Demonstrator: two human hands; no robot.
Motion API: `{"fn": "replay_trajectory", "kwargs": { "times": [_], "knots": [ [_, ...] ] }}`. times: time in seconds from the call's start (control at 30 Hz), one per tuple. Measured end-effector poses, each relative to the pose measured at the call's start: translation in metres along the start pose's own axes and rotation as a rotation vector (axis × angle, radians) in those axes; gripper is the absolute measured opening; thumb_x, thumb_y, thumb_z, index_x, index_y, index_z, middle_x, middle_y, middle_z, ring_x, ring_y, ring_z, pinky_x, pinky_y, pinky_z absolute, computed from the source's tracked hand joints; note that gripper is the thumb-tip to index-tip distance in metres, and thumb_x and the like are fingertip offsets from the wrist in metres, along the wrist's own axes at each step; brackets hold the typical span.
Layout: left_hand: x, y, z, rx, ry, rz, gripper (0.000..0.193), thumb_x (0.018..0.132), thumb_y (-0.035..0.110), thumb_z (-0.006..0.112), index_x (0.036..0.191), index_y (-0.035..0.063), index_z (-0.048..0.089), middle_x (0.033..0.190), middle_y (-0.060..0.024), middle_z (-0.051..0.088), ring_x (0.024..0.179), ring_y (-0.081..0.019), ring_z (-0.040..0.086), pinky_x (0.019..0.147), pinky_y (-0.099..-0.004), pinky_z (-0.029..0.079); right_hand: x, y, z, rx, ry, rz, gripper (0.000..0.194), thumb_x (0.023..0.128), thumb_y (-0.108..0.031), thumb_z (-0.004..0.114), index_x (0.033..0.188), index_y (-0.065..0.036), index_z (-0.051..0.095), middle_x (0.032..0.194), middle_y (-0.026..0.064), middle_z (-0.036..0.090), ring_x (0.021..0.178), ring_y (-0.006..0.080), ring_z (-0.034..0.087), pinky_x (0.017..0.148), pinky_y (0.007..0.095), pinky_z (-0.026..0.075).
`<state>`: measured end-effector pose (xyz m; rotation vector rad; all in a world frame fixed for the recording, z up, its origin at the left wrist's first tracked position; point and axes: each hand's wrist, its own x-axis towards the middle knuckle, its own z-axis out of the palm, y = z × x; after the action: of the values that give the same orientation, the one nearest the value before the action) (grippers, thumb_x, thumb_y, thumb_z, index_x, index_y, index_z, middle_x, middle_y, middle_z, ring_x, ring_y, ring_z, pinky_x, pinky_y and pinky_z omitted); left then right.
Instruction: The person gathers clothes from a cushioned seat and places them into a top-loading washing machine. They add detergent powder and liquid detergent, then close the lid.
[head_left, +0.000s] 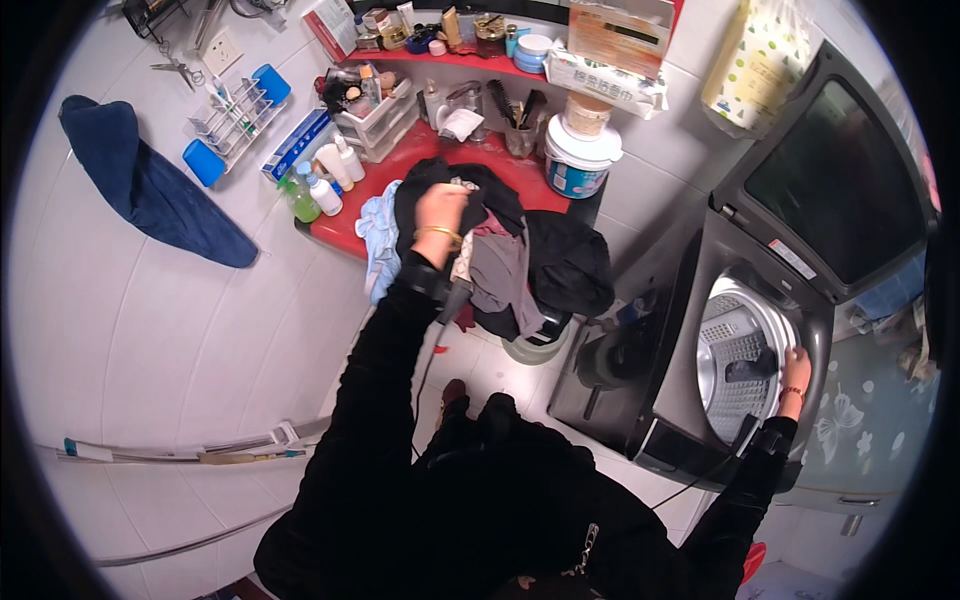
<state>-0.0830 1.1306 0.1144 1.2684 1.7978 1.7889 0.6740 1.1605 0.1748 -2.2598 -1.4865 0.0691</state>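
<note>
My left hand (442, 206) is closed over a heap of clothes on a red counter (345, 229), its fingers curled at a light patterned cloth (463, 259). Around it lie black garments (491, 187), a light blue garment (381, 232) and a grey-purple garment (495, 274); some hang over the counter's front edge. Far to the right, my right hand (796, 371) is at the rim of the open top-load washing machine (679, 375). Beside it, a small dark cloth (750, 367) shows against the steel drum (735, 341). I cannot tell whether my fingers hold that cloth.
The washer's lid (840, 180) stands raised. Pump bottles (322, 191), a drawer box (379, 124) and a white-lidded tub (577, 157) stand on the counter. A bucket (536, 349) sits below the hanging clothes. A blue cloth (150, 187) hangs on the left wall.
</note>
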Motion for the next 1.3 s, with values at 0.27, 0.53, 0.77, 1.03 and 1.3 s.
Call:
{"fn": "replay_trajectory", "kwargs": {
  "times": [0.27, 0.53, 0.77, 1.03, 1.3],
  "knots": [
    [0.048, -0.145, -0.235, 0.779, -0.029, -0.246, 0.020, 0.075, 0.026, 0.062, 0.080, 0.0064, 0.067, 0.077, -0.0125, 0.064, 0.077, -0.0262, 0.062, 0.064, -0.0347, 0.050, -0.115, -0.324, 0.034, 0.626, -0.728, -0.259, 0.030, 0.089, -0.026, 0.054, 0.115, -0.011, 0.058, 0.087, 0.0030, 0.064, 0.069, 0.0091, 0.059, 0.056, 0.0228, 0.047],
    [0.012, -0.120, -0.167, 0.380, -0.449, -0.288, 0.098, 0.063, 0.029, 0.076, 0.140, 0.0026, 0.020, 0.133, -0.0244, 0.040, 0.124, -0.0338, 0.040, 0.101, -0.0356, 0.035, -0.287, -0.553, 0.163, 0.814, -1.419, -0.309, 0.037, 0.091, -0.027, 0.053, 0.117, -0.001, 0.051, 0.092, 0.0090, 0.063, 0.062, 0.0139, 0.060, 0.050, 0.0251, 0.051],
    [0.023, -0.130, -0.177, 0.394, -0.410, -0.353, 0.060, 0.066, 0.011, 0.066, 0.123, 0.0135, 0.051, 0.111, -0.0225, 0.057, 0.102, -0.0329, 0.057, 0.088, -0.0349, 0.044, -0.339, -0.616, 0.243, 0.503, -0.961, -0.259, 0.034, 0.084, -0.029, 0.058, 0.096, 0.003, 0.055, 0.080, 0.0133, 0.063, 0.059, 0.0196, 0.063, 0.046, 0.0294, 0.049],
    [0.062, -0.075, -0.195, -0.538, -0.069, -0.566, 0.050, 0.081, 0.014, 0.058, 0.126, -0.0016, 0.044, 0.117, -0.0117, 0.054, 0.102, -0.0195, 0.054, 0.088, -0.0303, 0.043, -0.366, -0.642, 0.226, 0.763, -0.487, -0.926, 0.014, 0.082, -0.012, 0.055, 0.092, -0.002, 0.056, 0.082, 0.0192, 0.059, 0.079, 0.0362, 0.058, 0.068, 0.0401, 0.047],
    [0.056, -0.099, -0.204, -0.277, -0.032, -0.688, 0.053, 0.064, -0.003, 0.063, 0.116, 0.0001, 0.052, 0.102, -0.0099, 0.061, 0.089, -0.0224, 0.060, 0.079, -0.0310, 0.048, -0.410, -0.640, 0.226, 0.619, -0.591, -1.337, 0.018, 0.072, -0.014, 0.061, 0.088, -0.007, 0.065, 0.091, 0.0089, 0.063, 0.094, 0.0300, 0.057, 0.084, 0.0384, 0.044]
  ]
}}
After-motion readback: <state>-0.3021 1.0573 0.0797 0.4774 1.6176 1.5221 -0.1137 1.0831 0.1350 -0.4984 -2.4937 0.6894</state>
